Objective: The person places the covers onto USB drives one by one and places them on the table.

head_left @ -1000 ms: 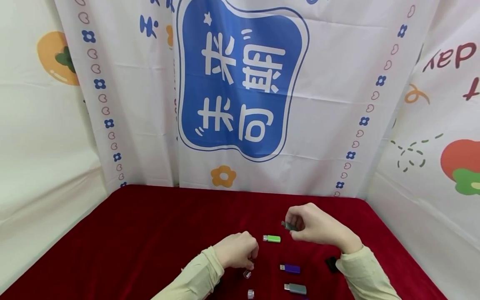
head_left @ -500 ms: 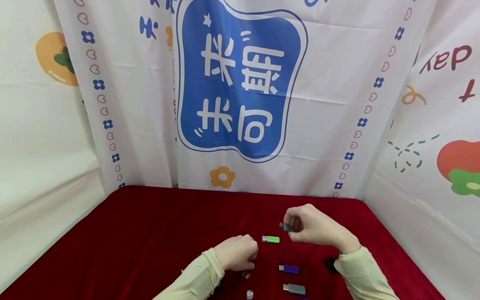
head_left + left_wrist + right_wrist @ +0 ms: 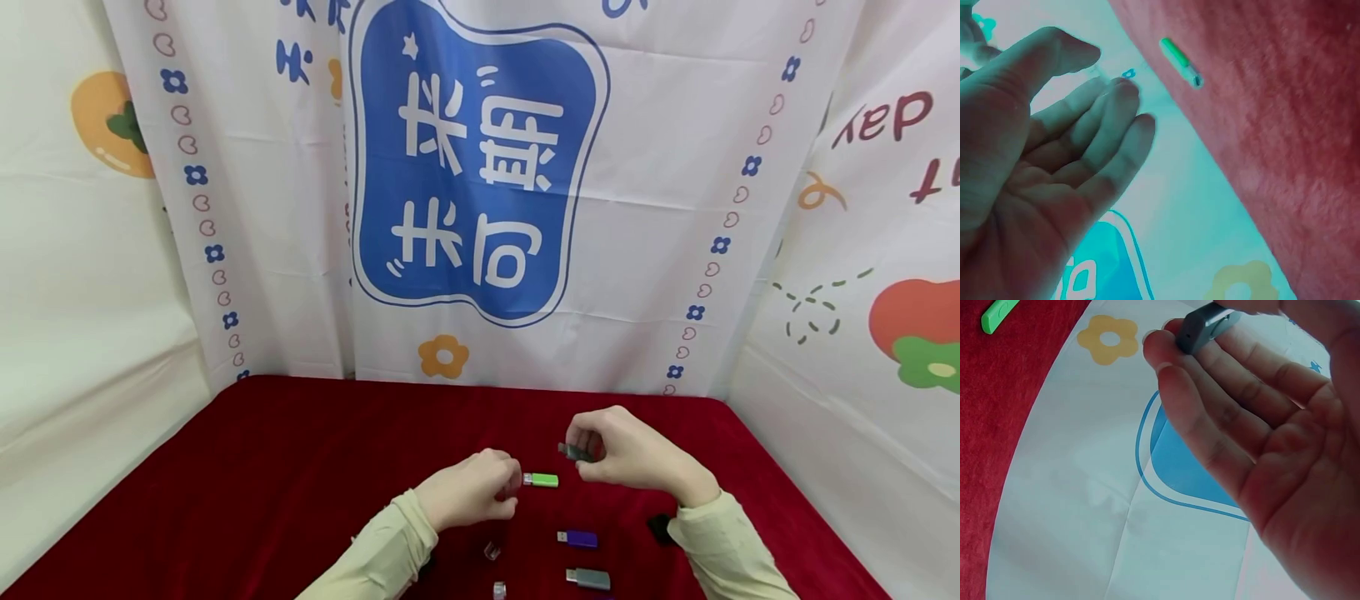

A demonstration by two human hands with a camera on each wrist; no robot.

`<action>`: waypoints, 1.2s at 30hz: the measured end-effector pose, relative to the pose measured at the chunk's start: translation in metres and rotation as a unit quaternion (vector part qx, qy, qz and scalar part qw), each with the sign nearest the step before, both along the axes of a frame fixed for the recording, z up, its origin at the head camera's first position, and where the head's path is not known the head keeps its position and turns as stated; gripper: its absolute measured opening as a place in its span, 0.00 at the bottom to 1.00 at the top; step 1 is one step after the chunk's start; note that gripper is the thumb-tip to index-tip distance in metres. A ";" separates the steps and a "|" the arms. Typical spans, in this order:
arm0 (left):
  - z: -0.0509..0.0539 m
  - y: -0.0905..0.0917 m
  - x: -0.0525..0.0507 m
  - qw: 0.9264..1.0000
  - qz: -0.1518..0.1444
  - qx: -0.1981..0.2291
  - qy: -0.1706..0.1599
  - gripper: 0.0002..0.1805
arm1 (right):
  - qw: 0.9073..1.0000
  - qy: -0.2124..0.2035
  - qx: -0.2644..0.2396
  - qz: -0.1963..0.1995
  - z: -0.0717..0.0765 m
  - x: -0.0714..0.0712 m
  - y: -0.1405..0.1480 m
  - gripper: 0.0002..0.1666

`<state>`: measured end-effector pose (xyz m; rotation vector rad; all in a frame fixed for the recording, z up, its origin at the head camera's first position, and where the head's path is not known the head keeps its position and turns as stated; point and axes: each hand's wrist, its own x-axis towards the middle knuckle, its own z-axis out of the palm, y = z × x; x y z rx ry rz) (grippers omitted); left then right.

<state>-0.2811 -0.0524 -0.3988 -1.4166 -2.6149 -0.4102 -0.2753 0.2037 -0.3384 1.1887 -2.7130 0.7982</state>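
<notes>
right hand (image 3: 633, 450) grasping a dark grey usb stick (image 3: 1197, 331), pinched between thumb and fingertips, raised above the red cloth on the surface (image 3: 300, 467), plug end pointing left in head view. left hand (image 3: 468, 492) released: fingers loosely bent, thumb apart from fingertips, nothing visible in the gap.

green usb stick (image 3: 543, 481) lies between the two hands, clear end toward the left hand, close to its fingertips in head view but not touching in left wrist view. nearer the person, in a rough column: purple usb stick (image 3: 581, 539), then a lighter grey usb stick (image 3: 591, 579), both plug ends left. sliver of another purple item at bottom edge, mostly cut off.

small clear cap (image 3: 492, 551) below left hand, second clear piece (image 3: 499, 590) nearer the person. black item (image 3: 660, 529) just beside right sleeve (image 3: 727, 542), too dark to identify. behind: white curtain (image 3: 652, 167) with blue printed patch (image 3: 450, 283), orange flower below it.
</notes>
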 end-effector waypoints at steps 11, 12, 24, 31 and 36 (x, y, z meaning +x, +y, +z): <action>0.020 -0.009 0.002 0.990 -0.014 0.102 0.095 0.06 | 0.999 0.038 -0.018 0.006 0.001 -0.001 0.000 0.12; 0.021 -0.009 0.002 0.988 -0.018 0.113 0.107 0.06 | 0.999 0.040 -0.019 0.005 0.001 -0.001 0.000 0.12; 0.026 -0.005 0.005 0.965 -0.040 0.203 0.161 0.09 | 0.998 0.065 -0.024 0.012 0.002 0.001 -0.003 0.13; 0.026 -0.003 0.006 0.964 -0.040 0.218 0.145 0.10 | 0.997 0.075 -0.022 0.015 0.001 0.002 -0.005 0.13; 0.025 -0.001 0.008 0.965 -0.046 0.218 0.136 0.10 | 0.997 0.079 -0.018 0.016 0.000 0.003 -0.007 0.13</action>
